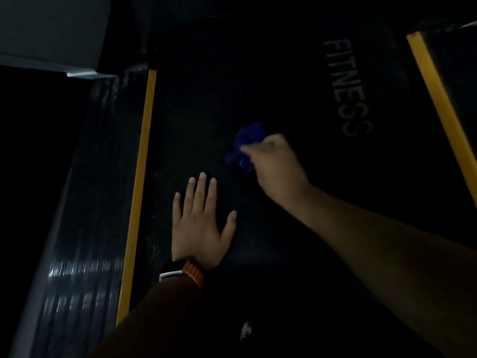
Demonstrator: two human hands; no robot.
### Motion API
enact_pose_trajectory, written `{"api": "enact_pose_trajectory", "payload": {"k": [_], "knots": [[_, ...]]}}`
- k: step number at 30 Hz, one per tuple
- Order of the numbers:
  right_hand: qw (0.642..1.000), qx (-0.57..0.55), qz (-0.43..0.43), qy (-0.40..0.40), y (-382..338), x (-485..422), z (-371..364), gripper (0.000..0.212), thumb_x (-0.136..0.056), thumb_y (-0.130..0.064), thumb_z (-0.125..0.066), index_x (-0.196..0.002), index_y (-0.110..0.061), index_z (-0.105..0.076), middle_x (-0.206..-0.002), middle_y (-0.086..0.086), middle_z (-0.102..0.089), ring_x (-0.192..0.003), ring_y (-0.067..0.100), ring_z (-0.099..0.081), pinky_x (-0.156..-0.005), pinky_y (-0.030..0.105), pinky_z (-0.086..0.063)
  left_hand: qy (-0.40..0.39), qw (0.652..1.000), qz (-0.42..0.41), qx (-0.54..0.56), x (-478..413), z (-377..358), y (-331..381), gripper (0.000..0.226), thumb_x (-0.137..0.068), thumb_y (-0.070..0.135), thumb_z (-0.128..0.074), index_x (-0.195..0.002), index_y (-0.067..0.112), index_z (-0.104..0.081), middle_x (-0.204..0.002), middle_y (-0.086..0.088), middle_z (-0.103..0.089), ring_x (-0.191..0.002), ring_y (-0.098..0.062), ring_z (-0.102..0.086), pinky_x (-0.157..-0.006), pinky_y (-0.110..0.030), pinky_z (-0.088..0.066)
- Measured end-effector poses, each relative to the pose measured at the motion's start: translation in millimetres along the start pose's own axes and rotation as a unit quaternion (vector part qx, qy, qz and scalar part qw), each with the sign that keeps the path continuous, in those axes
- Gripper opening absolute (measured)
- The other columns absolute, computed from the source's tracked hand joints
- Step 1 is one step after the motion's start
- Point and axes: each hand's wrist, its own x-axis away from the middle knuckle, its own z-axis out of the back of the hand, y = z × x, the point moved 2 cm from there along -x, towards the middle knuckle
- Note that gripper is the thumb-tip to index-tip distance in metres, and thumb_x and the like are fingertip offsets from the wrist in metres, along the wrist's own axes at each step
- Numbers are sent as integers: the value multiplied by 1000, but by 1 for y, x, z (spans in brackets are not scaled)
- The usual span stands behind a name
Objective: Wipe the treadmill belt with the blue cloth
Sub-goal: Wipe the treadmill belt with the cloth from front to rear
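The room is dim, and the person leans over the black treadmill belt (pixel 271 81) with both arms stretched forward. The left hand (pixel 200 223) lies flat on the belt, palm down, fingers straight and slightly fanned, the thumb angled out toward the other arm. On that wrist sits a watch (pixel 171 271) with an orange band (pixel 196 276), and behind it a brown sleeve (pixel 154 313) runs back toward the body. Just beyond the left hand's fingertips and a little toward the thumb side, the right hand (pixel 275 164) is closed around the blue cloth (pixel 246 144), its fingers curled over it so the knuckles face up. The cloth is bunched, showing past the fingers on the far side of the hand and down against the belt; it is blurred, so I cannot tell its folds. The right forearm is bare. Past the right hand, farther up the belt, pale lettering reads FITNESS (pixel 347 86). Outside the left hand's little finger runs a yellow edge strip (pixel 140 182), and beyond that a ribbed dark side rail (pixel 85 228) catching some glare. Another yellow strip (pixel 438 99) borders the belt well out on the right hand's outer side.
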Motion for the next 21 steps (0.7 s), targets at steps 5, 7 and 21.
{"api": "enact_pose_trajectory", "payload": {"k": [5,7,21], "knots": [[971,-151,-181,-37,58,-37,6,46,-76,-47,-75,-103,-11,-65,-80,1,-74,-77,16,-71,-78,38,-60,-1,1000,-3,8,-2,-2,-1,82,-99,67,-23,-165,19,-15,-173,-2,-4,-160,-19,4,-129,-50,-3],[961,-68,-265,47,67,-49,6,52,-73,-43,-73,-114,-12,-65,-100,10,-70,-94,28,-67,-88,49,-55,0,1000,-4,9,-3,-3,-1,82,-100,67,-24,-165,19,-14,-173,-2,-4,-160,-19,4,-129,-51,-3],[994,74,3,-80,1,21,-14,59,-89,-15,-56,-146,-14,-41,-125,11,-51,-108,31,-47,-91,40,-44,2,1000,-4,18,-3,-2,-3,81,-100,67,-24,-165,20,-13,-173,-2,-3,-160,-20,4,-129,-50,-3]]}}
